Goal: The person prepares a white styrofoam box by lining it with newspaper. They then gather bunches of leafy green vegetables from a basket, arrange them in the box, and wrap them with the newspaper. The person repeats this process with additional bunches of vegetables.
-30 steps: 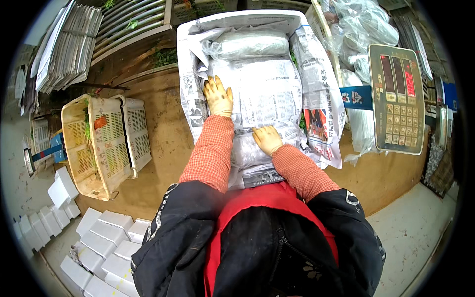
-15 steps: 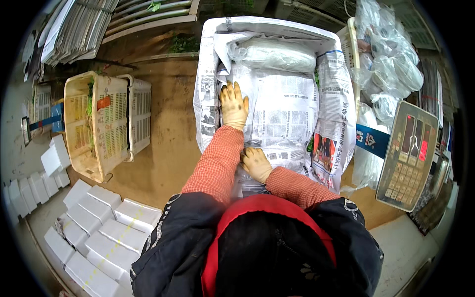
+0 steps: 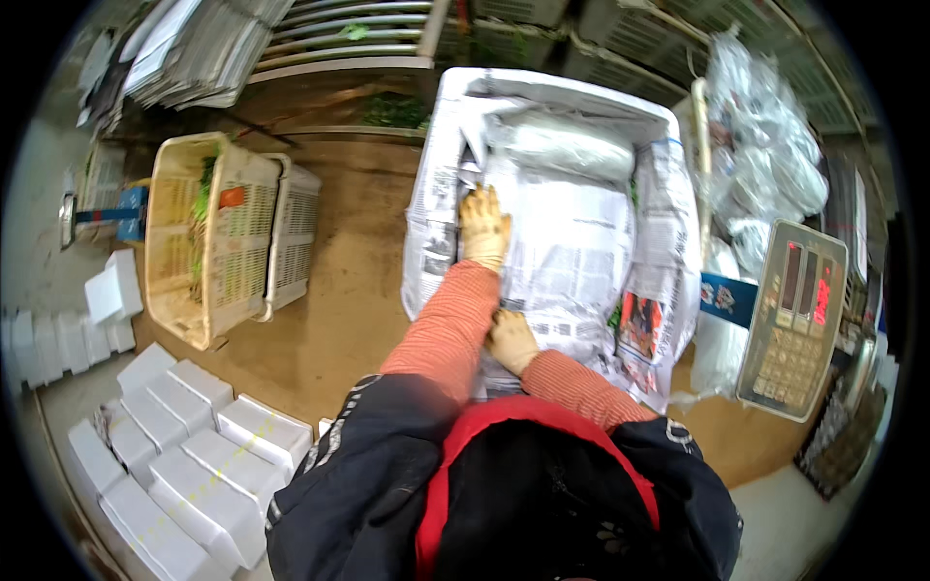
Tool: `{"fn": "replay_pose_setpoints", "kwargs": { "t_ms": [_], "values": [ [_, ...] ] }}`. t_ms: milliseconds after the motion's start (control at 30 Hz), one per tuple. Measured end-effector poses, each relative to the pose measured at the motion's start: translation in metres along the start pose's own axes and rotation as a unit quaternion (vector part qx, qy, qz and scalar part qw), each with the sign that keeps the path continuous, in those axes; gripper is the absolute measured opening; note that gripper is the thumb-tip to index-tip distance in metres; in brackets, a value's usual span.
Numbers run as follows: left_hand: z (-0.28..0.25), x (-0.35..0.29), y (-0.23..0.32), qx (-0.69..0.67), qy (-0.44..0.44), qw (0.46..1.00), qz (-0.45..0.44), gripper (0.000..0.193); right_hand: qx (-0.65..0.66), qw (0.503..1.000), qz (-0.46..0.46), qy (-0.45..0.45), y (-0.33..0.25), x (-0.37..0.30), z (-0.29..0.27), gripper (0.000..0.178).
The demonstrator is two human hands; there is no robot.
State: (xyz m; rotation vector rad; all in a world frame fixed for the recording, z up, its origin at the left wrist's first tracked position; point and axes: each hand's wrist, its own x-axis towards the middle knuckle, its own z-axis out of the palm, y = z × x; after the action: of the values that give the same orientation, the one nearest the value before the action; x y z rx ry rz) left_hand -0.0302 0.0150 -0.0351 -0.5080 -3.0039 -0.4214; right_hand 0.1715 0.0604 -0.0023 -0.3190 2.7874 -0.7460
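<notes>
A white foam box (image 3: 572,85) lined with newspaper stands in front of me. Inside lies a clear plastic-wrapped bundle (image 3: 567,147) along the far end, with newspaper sheets (image 3: 572,228) spread over the middle. My left hand (image 3: 483,229), in a yellowish stained glove, rests flat inside the left wall, fingers stretched over the paper. Close to me, my right hand (image 3: 511,342), gloved alike, touches the paper at the near left corner. Its fingertips are partly hidden by my left forearm. Bits of green leaf show at the paper's right edge.
Yellowed plastic crates (image 3: 189,242) stand at left, above stacked white foam boxes (image 3: 208,474). Newspaper stacks (image 3: 199,58) lie at the far left. To the right are a scale display (image 3: 794,320) with red digits and a heap of clear plastic bags (image 3: 760,155).
The whole scene has shifted slightly right and down in view. Both hands keep nearly the same places against the box and its paper.
</notes>
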Motion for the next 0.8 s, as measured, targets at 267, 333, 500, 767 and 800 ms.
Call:
{"fn": "replay_pose_setpoints", "kwargs": {
  "t_ms": [267, 333, 500, 767, 800],
  "values": [
    [-0.102, -0.016, 0.014, -0.306, 0.042, 0.941, 0.137, 0.050, 0.105, 0.950, 0.083, 0.281, 0.110, 0.104, -0.103, 0.024],
    [-0.138, -0.021, -0.014, -0.365, 0.003, 0.913, 0.182, 0.042, -0.058, 0.931, 0.077, 0.351, 0.156, 0.163, -0.130, 0.036],
    [-0.212, 0.013, -0.172, -0.347, 0.073, 0.919, 0.172, 0.030, -0.268, 0.892, 0.192, 0.309, 0.206, 0.246, -0.119, 0.034],
    [-0.369, 0.180, -0.448, -0.131, 0.272, 0.949, 0.087, 0.027, -0.133, 0.918, 0.323, 0.190, 0.206, 0.255, -0.149, 0.040],
    [-0.387, 0.206, -0.471, -0.072, 0.335, 0.933, 0.112, 0.029, -0.091, 0.918, 0.332, 0.198, 0.193, 0.252, -0.154, 0.040]
  ]
}}
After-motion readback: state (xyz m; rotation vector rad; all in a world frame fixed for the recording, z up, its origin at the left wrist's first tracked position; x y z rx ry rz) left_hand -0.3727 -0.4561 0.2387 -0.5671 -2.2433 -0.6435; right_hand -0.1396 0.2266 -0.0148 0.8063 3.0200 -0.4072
